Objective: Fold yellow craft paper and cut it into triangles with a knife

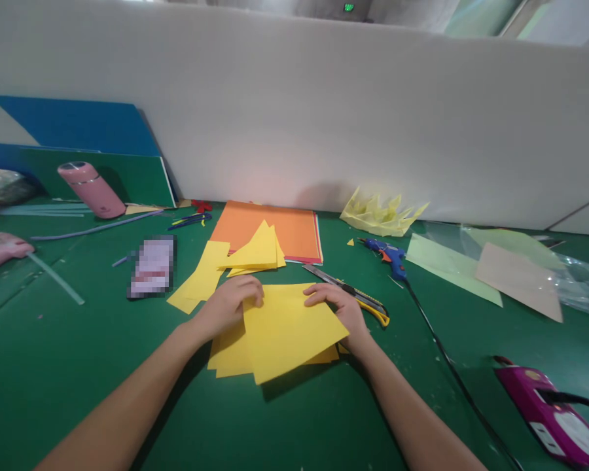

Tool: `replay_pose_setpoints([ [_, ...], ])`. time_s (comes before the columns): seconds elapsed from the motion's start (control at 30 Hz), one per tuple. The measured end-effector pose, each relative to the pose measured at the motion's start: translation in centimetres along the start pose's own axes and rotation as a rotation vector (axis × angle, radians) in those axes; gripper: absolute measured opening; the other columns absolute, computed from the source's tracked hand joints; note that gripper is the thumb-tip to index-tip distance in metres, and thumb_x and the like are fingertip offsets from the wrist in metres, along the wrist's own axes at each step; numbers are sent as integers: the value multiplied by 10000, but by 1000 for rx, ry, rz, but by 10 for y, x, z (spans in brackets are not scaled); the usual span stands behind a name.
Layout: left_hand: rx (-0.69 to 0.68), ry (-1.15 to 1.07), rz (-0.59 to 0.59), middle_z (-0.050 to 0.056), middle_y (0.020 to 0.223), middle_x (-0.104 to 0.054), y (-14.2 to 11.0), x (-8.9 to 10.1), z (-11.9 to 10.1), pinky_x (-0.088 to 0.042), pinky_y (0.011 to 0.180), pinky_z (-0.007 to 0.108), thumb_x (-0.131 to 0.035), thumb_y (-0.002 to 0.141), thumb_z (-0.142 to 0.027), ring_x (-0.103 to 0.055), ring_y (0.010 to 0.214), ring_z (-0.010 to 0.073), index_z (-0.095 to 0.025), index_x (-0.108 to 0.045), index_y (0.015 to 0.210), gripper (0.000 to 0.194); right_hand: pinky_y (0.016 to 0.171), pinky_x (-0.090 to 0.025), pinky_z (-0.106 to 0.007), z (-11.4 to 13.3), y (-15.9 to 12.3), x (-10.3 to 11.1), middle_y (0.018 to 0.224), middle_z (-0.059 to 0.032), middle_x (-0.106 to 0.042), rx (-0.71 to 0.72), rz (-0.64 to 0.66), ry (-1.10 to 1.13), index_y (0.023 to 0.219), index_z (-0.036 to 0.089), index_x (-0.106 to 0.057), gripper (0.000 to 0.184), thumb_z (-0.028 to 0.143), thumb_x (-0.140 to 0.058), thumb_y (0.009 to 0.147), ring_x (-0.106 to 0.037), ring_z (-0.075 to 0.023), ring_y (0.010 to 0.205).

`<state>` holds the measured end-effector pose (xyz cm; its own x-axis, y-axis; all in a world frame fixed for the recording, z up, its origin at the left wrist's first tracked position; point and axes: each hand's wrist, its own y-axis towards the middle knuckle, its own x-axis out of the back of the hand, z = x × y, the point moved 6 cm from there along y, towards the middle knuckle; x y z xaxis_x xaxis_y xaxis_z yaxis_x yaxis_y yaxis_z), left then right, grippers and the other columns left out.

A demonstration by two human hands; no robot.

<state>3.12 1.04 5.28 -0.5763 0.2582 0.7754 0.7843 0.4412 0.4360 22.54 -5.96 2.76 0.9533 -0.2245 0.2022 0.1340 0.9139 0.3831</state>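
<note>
A square sheet of yellow paper is held between my two hands, tilted above other yellow sheets on the green table. My left hand grips its upper left edge with bent fingers. At the upper right edge, my right hand holds it, thumb partly hidden behind the sheet. Just past my right hand lies a utility knife with a yellow handle, its blade pointing left. Beyond my hands, folded yellow paper triangles rest on a stack of orange paper, beside yellow offcuts.
A blue glue gun trails its cord to the right, near a pale yellow paper crown. A magenta power strip sits front right. To the left are a phone, scissors, a pink bottle and another person's hand.
</note>
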Motion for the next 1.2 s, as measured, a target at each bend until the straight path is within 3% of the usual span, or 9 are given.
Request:
replay_pose_setpoints([
  [0.07, -61, 68, 70, 40, 862, -644, -1, -5, -2, -463, 770, 328, -302, 602, 63, -595, 860, 172, -188, -562, 724, 381, 747, -472, -346, 5, -1, -5, 873, -62, -688, 126, 82, -190, 702, 222, -702, 37, 187, -698, 715, -633, -210, 815],
  [0.13, -69, 95, 119, 39, 886, -665, -2, -8, -1, -473, 788, 333, -300, 595, 62, -604, 881, 172, -188, -587, 736, 407, 740, -456, -342, 6, -3, -10, 865, -58, -674, 213, 150, -347, 705, 217, -695, 174, 77, -604, 754, -614, -201, 814],
  [0.3, -15, 115, 189, 14, 933, -701, -3, -10, 4, -492, 839, 323, -297, 549, 49, -628, 937, 156, -197, -627, 734, 451, 717, -442, -331, 1, -6, -17, 813, -48, -637, 259, 252, -542, 696, 212, -689, 383, -80, -442, 708, -570, -195, 802],
  [0.5, 41, 174, 230, 33, 937, -725, -3, -8, 5, -505, 833, 327, -328, 629, 36, -654, 940, 187, -188, -663, 739, 418, 776, -451, -360, 10, -7, -17, 871, -60, -618, 264, 362, -536, 750, 205, -698, 386, -70, -431, 708, -562, -198, 860],
  [0.67, 127, 222, 246, 35, 996, -704, -2, -9, 5, -503, 812, 355, -381, 782, -47, -631, 938, 205, -203, -674, 881, 346, 869, -444, -390, 18, -10, -15, 981, -69, -572, 213, 481, -506, 874, 227, -711, 447, -56, -456, 640, -530, -213, 984],
  [0.8, 121, 171, 245, 62, 1083, -673, -3, -13, 10, -478, 853, 379, -424, 900, -192, -596, 1002, 217, -202, -676, 934, 254, 925, -414, -423, 19, -11, -14, 1034, -82, -567, 165, 553, -524, 951, 215, -709, 496, -26, -493, 575, -513, -240, 1043],
  [0.9, 128, 99, 202, 48, 1079, -686, -5, -11, 20, -462, 877, 392, -435, 909, -190, -588, 1011, 208, -228, -686, 939, 256, 951, -396, -435, 22, -11, -14, 1107, -100, -580, 198, 562, -522, 966, 205, -710, 475, -5, -516, 588, -510, -257, 1089],
  [1.03, 139, 35, 200, 35, 1091, -688, -9, -10, 30, -459, 891, 401, -433, 915, -192, -569, 1051, 208, -251, -697, 935, 271, 872, -434, -407, 27, -12, -19, 1026, -75, -640, 271, 579, -509, 950, 230, -714, 476, -24, -493, 613, -565, -232, 976],
  [1.2, 156, 60, 207, 52, 1126, -653, -9, -10, 27, -468, 886, 382, -434, 900, -155, -580, 1048, 205, -234, -687, 929, 267, 759, -458, -340, 23, -13, -21, 868, -62, -648, 261, 611, -520, 919, 218, -731, 480, -61, -503, 602, -575, -207, 850],
])
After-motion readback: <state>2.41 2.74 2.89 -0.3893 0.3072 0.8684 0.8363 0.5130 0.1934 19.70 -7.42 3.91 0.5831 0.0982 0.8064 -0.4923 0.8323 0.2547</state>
